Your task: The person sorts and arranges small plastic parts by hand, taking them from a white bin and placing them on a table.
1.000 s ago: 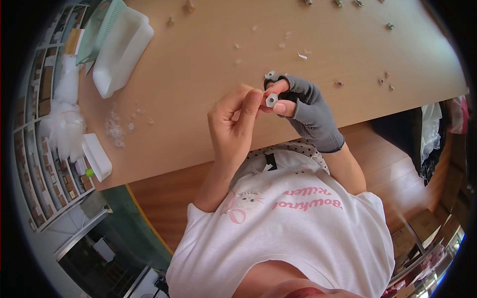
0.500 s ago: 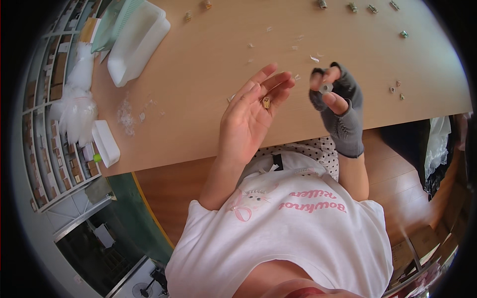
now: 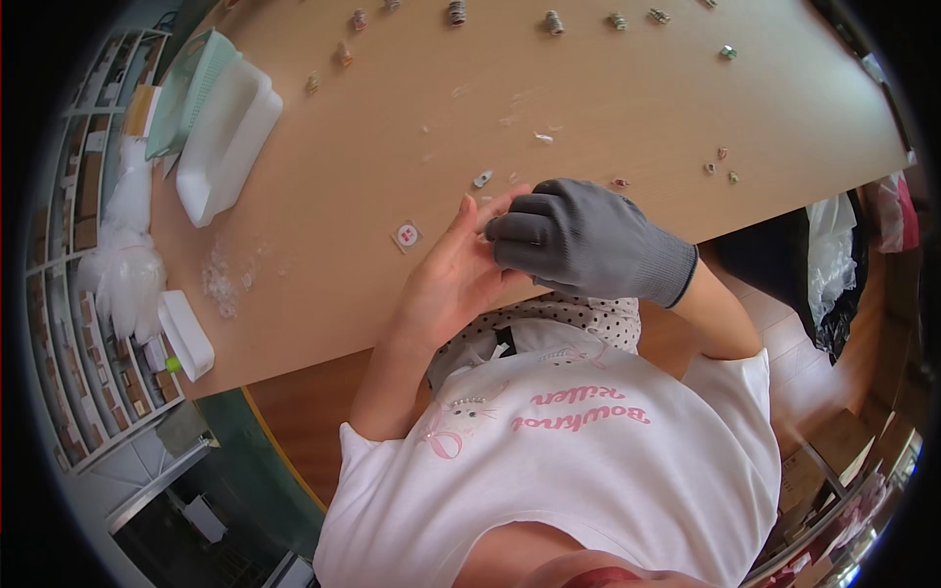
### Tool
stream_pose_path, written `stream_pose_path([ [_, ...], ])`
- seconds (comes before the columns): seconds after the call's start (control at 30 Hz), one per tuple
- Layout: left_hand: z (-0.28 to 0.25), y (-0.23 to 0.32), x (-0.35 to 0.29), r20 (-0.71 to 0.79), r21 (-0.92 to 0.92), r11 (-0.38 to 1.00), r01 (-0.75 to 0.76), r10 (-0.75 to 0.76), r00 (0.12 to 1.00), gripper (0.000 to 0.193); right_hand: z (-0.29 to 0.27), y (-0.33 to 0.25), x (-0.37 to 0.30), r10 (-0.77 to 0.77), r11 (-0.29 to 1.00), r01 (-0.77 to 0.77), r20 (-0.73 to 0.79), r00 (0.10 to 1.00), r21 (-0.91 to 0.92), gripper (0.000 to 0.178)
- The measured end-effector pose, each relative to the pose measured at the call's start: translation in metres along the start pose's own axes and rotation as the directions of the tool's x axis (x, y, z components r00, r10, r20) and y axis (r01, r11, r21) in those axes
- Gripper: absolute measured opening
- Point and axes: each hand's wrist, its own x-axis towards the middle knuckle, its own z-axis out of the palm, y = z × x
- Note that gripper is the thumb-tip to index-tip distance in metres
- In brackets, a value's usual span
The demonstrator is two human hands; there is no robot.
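My left hand (image 3: 446, 279) is bare, palm up over the table's near edge, with its thumb stretched out and its fingers partly covered. Across its palm and fingers lies my right hand (image 3: 578, 240) in a grey glove, back upward, its fingers curled down. Whatever sits between the two hands is hidden. Just beyond the left thumb a small silvery piece (image 3: 482, 178) rests on the table. Left of the left wrist is a small square card (image 3: 407, 235) with a red mark. A small red piece (image 3: 619, 183) lies beyond the right hand.
Small ribbed metallic rolls, like this one (image 3: 554, 23), stand along the far side. Clear plastic scraps (image 3: 221, 279) lie at the left, near a long white bin (image 3: 221, 147), a green basket (image 3: 181, 113) and a small white tray (image 3: 186, 333). A black bag (image 3: 774, 250) hangs at the right.
My right hand has come left and turned over onto the left palm. A gold-coloured piece on the left fingers and a pale piece in the right fingertips are now hidden. The view has shifted.
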Motion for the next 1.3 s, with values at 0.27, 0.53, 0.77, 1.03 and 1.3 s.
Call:
stream_pose_path([
  [0.27,-0.004,-0.003,0.020,0.056,0.235,0.970,-0.063,0.051,0.997,0.059,-0.044,0.067,-0.021,0.226,0.973,-0.219,-0.119,0.967,0.069,0.017],
  [0.53,-0.030,0.006,0.013,0.079,0.563,0.775,-0.287,0.295,0.952,0.036,-0.108,0.200,-0.126,0.401,0.794,-0.488,-0.291,0.869,-0.362,0.019],
  [0.77,-0.027,-0.004,0.008,-0.084,0.614,0.741,-0.272,0.404,0.911,0.025,-0.098,0.265,-0.094,0.307,0.834,-0.360,-0.191,0.932,-0.419,0.019],
  [1.03,-0.018,-0.005,0.028,0.423,0.881,-0.443,-0.165,0.583,0.694,0.032,-0.106,0.205,-0.086,0.217,0.868,-0.372,-0.423,0.880,-0.330,0.022],
  [1.3,-0.099,-0.003,-0.030,0.283,0.892,-0.440,0.104,0.722,0.632,0.041,0.009,0.007,-0.017,0.749,0.641,-0.395,-0.426,0.507,0.658,0.040],
])
